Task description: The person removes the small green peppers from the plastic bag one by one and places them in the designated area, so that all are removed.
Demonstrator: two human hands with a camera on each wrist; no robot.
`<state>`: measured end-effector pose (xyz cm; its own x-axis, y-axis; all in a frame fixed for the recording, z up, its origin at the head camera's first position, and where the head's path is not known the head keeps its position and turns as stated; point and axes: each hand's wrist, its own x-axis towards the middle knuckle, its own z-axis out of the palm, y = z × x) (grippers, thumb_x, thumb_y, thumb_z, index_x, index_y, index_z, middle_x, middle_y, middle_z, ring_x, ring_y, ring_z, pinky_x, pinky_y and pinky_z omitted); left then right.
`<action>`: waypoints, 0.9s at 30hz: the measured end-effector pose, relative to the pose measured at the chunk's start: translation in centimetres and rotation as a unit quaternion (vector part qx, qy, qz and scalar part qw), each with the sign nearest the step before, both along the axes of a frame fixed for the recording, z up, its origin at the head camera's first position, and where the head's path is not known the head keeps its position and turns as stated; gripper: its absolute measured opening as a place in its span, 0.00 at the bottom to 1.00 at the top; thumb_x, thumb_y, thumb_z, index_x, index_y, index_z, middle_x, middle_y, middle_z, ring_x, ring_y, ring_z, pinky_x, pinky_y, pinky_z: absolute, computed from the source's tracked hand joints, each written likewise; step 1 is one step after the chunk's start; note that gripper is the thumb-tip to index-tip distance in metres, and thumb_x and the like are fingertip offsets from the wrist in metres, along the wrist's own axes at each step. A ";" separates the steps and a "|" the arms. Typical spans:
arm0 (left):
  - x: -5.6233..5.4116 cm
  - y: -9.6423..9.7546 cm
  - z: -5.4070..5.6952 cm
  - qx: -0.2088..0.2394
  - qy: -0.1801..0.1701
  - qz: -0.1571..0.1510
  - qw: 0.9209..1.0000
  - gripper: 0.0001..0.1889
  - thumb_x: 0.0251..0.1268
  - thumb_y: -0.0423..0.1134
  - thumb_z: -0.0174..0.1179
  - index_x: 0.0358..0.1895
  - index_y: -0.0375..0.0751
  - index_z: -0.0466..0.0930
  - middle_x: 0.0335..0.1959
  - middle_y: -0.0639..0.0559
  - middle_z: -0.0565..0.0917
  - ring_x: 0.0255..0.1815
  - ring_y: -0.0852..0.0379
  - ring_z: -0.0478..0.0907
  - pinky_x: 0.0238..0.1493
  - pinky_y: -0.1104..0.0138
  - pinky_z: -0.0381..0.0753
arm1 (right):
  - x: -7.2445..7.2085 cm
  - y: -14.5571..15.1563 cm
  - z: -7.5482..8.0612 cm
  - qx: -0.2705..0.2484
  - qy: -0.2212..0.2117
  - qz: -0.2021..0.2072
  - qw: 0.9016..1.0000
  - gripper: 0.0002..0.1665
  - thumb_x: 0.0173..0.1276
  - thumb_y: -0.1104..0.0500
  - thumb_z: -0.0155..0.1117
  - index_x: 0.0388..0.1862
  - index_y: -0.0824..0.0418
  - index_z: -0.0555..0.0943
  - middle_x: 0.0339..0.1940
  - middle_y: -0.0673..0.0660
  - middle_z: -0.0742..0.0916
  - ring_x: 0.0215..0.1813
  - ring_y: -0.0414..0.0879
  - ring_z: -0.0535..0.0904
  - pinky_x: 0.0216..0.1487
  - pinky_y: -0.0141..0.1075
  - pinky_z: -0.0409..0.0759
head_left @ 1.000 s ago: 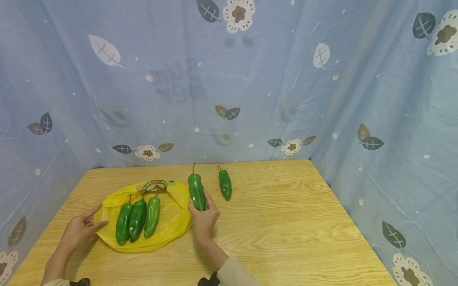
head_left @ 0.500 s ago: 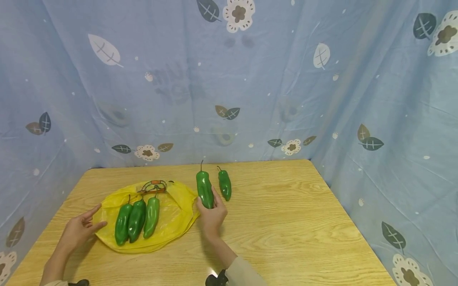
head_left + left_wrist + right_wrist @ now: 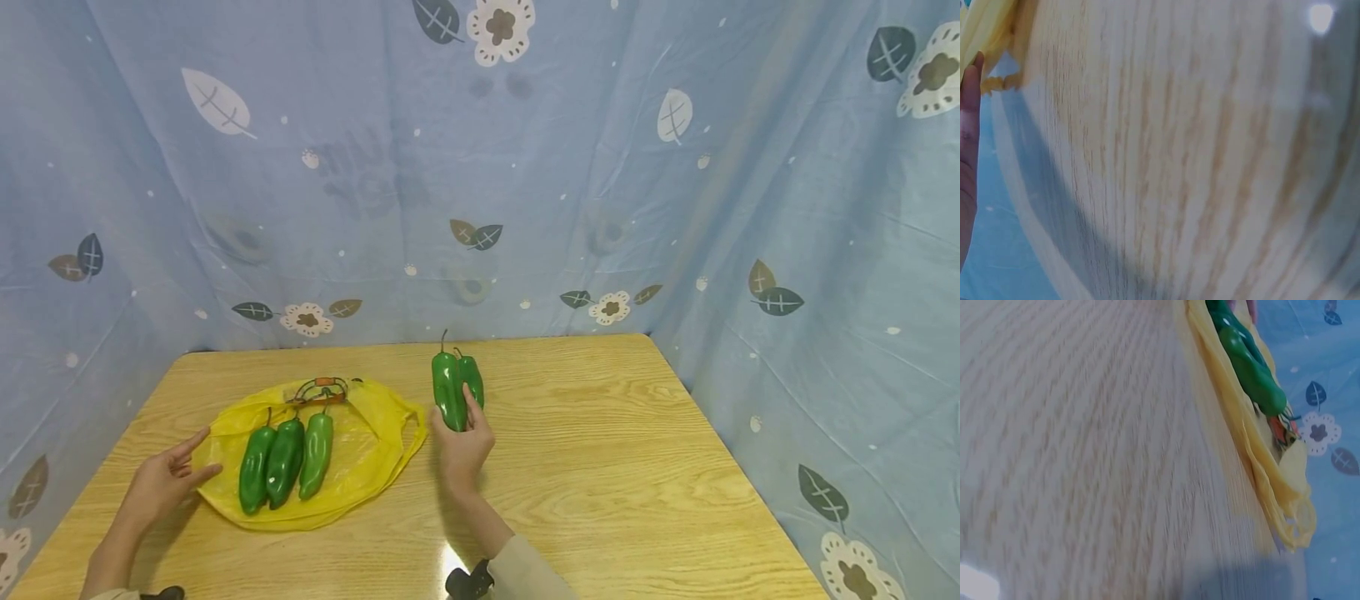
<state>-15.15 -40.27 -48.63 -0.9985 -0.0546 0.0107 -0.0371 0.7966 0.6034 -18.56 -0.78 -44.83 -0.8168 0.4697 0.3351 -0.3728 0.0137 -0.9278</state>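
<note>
My right hand (image 3: 467, 450) grips a long green pepper (image 3: 447, 387) by its lower end, stem pointing away. In the head view it partly covers another green pepper (image 3: 471, 375) at the table's back. A yellow plastic bag (image 3: 367, 475) lies flat on the left, bearing three more peppers side by side: left pepper (image 3: 257, 468), middle pepper (image 3: 286, 462) and lighter right pepper (image 3: 317, 454). At the bag's left edge, my left hand (image 3: 157, 487) touches the plastic with thumb and forefinger extended apart; its fingers (image 3: 969, 112) reach the bag (image 3: 982, 37) in the left wrist view.
Wooden table (image 3: 600, 475) runs off to the right of the bag. A blue patterned curtain (image 3: 480, 183) rises behind and along both sides. On the bag's far part sits an orange-and-dark loop shape (image 3: 321, 392). The bag's right end has a hole through it.
My right hand has carried its pepper rightward, away from the bag and over the back pepper. The bag's right end now stretches further right, its hole showing. My left hand stays nearly still.
</note>
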 end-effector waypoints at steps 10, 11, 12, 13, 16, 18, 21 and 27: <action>0.0 0.0 0.2 -0.008 -0.001 -0.002 1.000 0.41 0.66 0.52 0.60 0.72 0.29 0.53 0.59 0.15 0.62 0.48 0.22 0.73 0.41 0.41 0.78 | -0.7 2.2 0.0 -0.013 -0.005 -0.003 1.000 0.31 0.52 0.74 0.71 0.58 0.73 0.77 0.50 0.69 0.84 0.47 0.59 0.82 0.41 0.33 0.83; 0.0 0.0 0.2 -0.007 0.000 -0.002 1.000 0.41 0.66 0.52 0.60 0.72 0.29 0.53 0.59 0.15 0.62 0.48 0.22 0.73 0.41 0.41 0.78 | -0.7 2.4 0.0 -0.012 -0.004 -0.005 1.000 0.31 0.52 0.74 0.71 0.58 0.73 0.77 0.50 0.69 0.83 0.47 0.59 0.82 0.41 0.34 0.83; 0.0 0.0 0.2 -0.006 0.003 -0.003 1.000 0.41 0.66 0.52 0.60 0.72 0.29 0.54 0.59 0.15 0.62 0.52 0.20 0.70 0.43 0.38 0.76 | -0.8 2.7 0.0 -0.011 -0.003 -0.007 1.000 0.31 0.52 0.74 0.71 0.58 0.74 0.76 0.51 0.69 0.83 0.47 0.59 0.82 0.41 0.34 0.83; 0.0 0.0 0.1 -0.005 0.004 -0.003 1.000 0.41 0.66 0.52 0.60 0.72 0.29 0.54 0.60 0.15 0.62 0.52 0.20 0.69 0.44 0.38 0.75 | -0.8 2.9 -0.1 -0.011 -0.003 -0.009 1.000 0.31 0.52 0.74 0.71 0.58 0.74 0.76 0.51 0.69 0.83 0.48 0.59 0.82 0.42 0.35 0.84; 0.0 0.0 0.1 -0.001 0.006 -0.002 1.000 0.41 0.66 0.51 0.60 0.72 0.29 0.54 0.60 0.16 0.61 0.53 0.20 0.69 0.45 0.37 0.74 | -1.0 3.6 0.0 -0.013 -0.006 -0.013 1.000 0.31 0.52 0.73 0.71 0.58 0.74 0.76 0.52 0.69 0.83 0.50 0.60 0.82 0.44 0.38 0.84; 0.0 -0.1 0.0 0.000 0.005 -0.001 1.000 0.41 0.66 0.51 0.60 0.72 0.29 0.54 0.60 0.16 0.61 0.53 0.20 0.68 0.45 0.37 0.74 | -1.1 4.0 0.0 -0.015 -0.008 -0.013 1.000 0.31 0.53 0.73 0.71 0.58 0.74 0.76 0.52 0.69 0.83 0.51 0.60 0.81 0.46 0.40 0.83; 0.0 0.0 0.0 -0.003 0.006 -0.001 1.000 0.41 0.66 0.51 0.60 0.72 0.29 0.54 0.59 0.15 0.62 0.52 0.21 0.71 0.44 0.38 0.75 | -1.3 4.6 -0.1 -0.017 -0.006 -0.013 1.000 0.32 0.53 0.73 0.71 0.59 0.75 0.75 0.53 0.69 0.82 0.52 0.60 0.81 0.48 0.40 0.83; 0.0 0.1 -0.1 -0.007 0.010 0.003 1.000 0.40 0.66 0.51 0.61 0.72 0.29 0.55 0.52 0.13 0.69 0.38 0.32 0.78 0.36 0.47 0.79 | -1.7 5.7 -1.0 -0.022 -0.007 -0.020 1.000 0.31 0.51 0.74 0.71 0.57 0.74 0.76 0.52 0.69 0.83 0.52 0.59 0.81 0.47 0.34 0.82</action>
<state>-15.12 -40.20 -48.71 -0.9977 -0.0603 0.0322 -0.0295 0.8046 0.5930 -20.25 4.96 -45.84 -0.8013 0.5165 0.3019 -0.3592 -0.0117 -0.9332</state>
